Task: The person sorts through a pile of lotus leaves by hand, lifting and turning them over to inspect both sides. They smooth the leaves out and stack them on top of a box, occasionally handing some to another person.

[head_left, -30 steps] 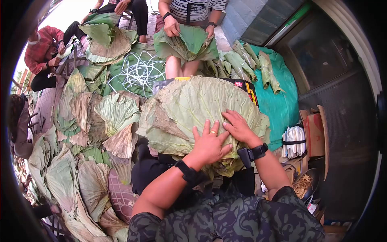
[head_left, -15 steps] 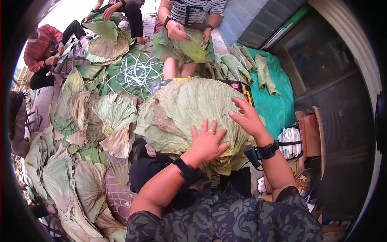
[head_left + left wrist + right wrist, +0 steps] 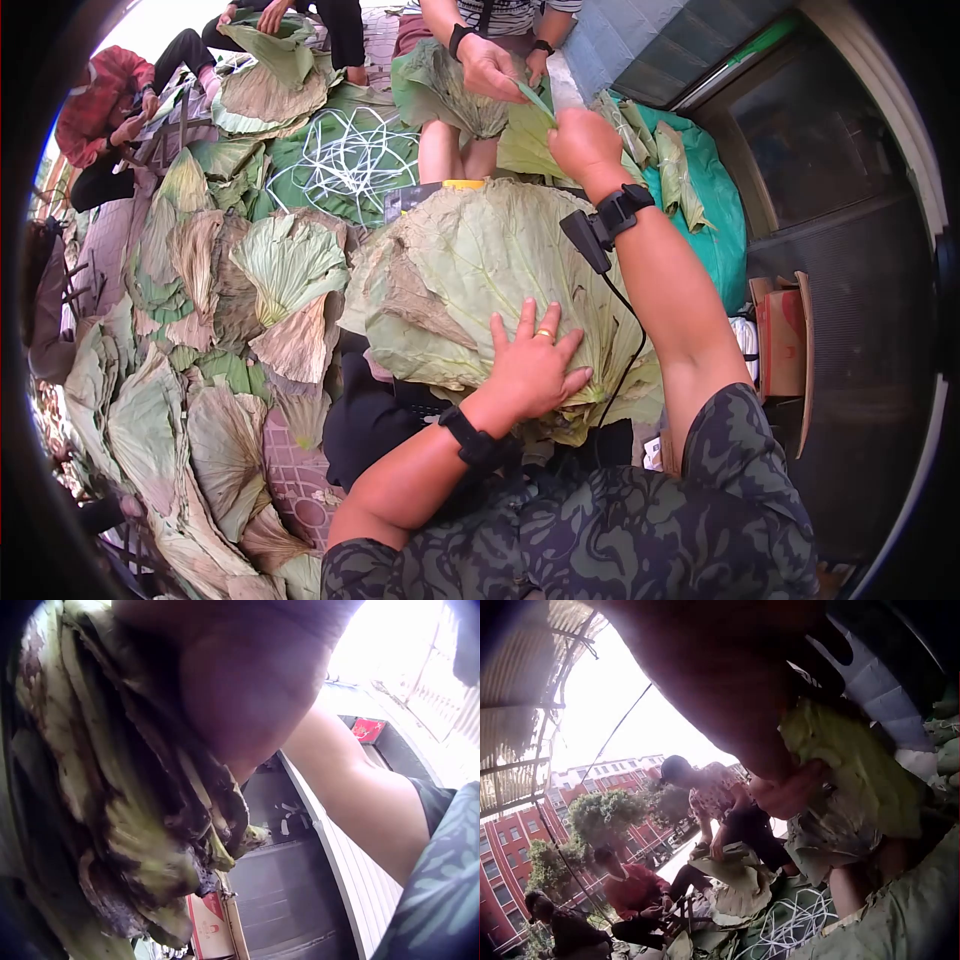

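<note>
Outdoors in bright daylight — red brick buildings (image 3: pixel 525 847) and trees (image 3: pixel 604 817) behind, a corrugated roof (image 3: pixel 525 690) overhead. A teal tarp (image 3: pixel 715 225) and cardboard box (image 3: pixel 785 335) at a dark wall (image 3: pixel 840 270).

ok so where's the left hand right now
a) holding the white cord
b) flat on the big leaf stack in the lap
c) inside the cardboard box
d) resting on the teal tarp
b: the left hand lies with fingers spread on the big leaf stack, while the right hand reaches forward to a green leaf that the person opposite holds out.
</note>
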A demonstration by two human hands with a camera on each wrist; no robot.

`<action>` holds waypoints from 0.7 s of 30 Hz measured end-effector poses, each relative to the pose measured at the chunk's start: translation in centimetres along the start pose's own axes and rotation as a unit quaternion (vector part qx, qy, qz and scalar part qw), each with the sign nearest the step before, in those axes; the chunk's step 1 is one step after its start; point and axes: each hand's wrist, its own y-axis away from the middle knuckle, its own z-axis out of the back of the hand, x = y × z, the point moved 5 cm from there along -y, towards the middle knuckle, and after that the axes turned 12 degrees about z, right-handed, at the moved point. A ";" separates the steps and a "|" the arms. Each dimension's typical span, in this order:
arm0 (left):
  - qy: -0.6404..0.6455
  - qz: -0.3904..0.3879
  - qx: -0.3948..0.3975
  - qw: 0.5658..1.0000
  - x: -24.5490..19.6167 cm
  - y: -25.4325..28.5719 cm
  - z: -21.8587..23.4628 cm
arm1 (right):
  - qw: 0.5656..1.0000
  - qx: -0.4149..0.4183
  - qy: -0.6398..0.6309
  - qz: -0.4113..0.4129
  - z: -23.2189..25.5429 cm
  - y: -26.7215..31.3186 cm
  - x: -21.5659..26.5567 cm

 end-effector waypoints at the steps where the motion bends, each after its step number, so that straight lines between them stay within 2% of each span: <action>1: 0.001 0.001 0.006 1.000 0.0 0.0 -0.1 | 1.000 -0.030 0.006 -0.006 -0.4 0.3 -0.7; 2: 0.002 0.001 0.000 1.000 0.0 0.0 -0.1 | 0.997 -0.068 -0.031 -0.007 -0.8 0.8 -1.6; 3: 0.002 -0.002 -0.005 1.000 0.0 0.0 -0.1 | 0.997 -0.063 -0.032 -0.012 -1.0 1.5 -2.5; 5: 0.000 -0.004 -0.006 1.000 0.0 0.0 -0.3 | 0.982 -0.142 -0.120 0.007 -0.4 3.2 -4.5; 6: -0.001 -0.004 -0.014 1.000 0.1 0.0 -0.2 | 0.959 -0.176 -0.221 0.002 -0.5 4.5 -5.6; 7: -0.002 -0.009 -0.011 1.000 0.0 0.0 -0.3 | 0.959 -0.178 -0.219 -0.003 -0.1 6.1 -5.9; 8: 0.000 -0.009 -0.018 1.000 0.1 -0.1 -0.4 | 0.863 -0.217 -0.452 -0.066 -0.2 8.2 -6.8; 9: 0.002 -0.008 -0.024 1.000 0.2 0.0 -0.3 | 0.705 -0.243 -0.655 -0.123 -0.6 10.4 -7.1; 10: -0.001 -0.009 -0.030 1.000 0.2 0.1 -0.2 | 0.705 -0.247 -0.652 -0.129 0.0 12.6 -7.1; 12: -0.001 -0.017 -0.033 0.999 0.2 0.1 -0.1 | 0.534 -0.212 -0.781 -0.246 -0.7 17.5 -6.7; 14: 0.000 -0.026 -0.060 0.998 0.4 0.1 -0.1 | 0.487 -0.202 -0.811 -0.253 -2.0 21.4 -5.1; 15: -0.002 -0.031 -0.053 0.998 0.5 0.0 -0.4 | 0.475 -0.192 -0.821 -0.252 -2.9 23.1 -4.5; 18: 0.051 -0.028 -0.108 0.992 1.0 -0.1 0.0 | 0.456 -0.170 -0.816 -0.312 -3.9 26.7 -2.3; 19: 0.049 -0.032 -0.104 0.993 1.3 -0.2 0.1 | 0.504 -0.123 -0.795 -0.313 -4.0 27.4 -2.0; 20: 0.111 -0.027 -0.091 0.989 1.7 -0.4 0.3 | 0.550 -0.075 -0.771 -0.312 -4.2 27.8 -1.9; 21: 0.173 -0.021 -0.079 0.981 1.9 -0.4 0.5 | 0.550 -0.078 -0.770 -0.315 -4.2 28.0 -1.9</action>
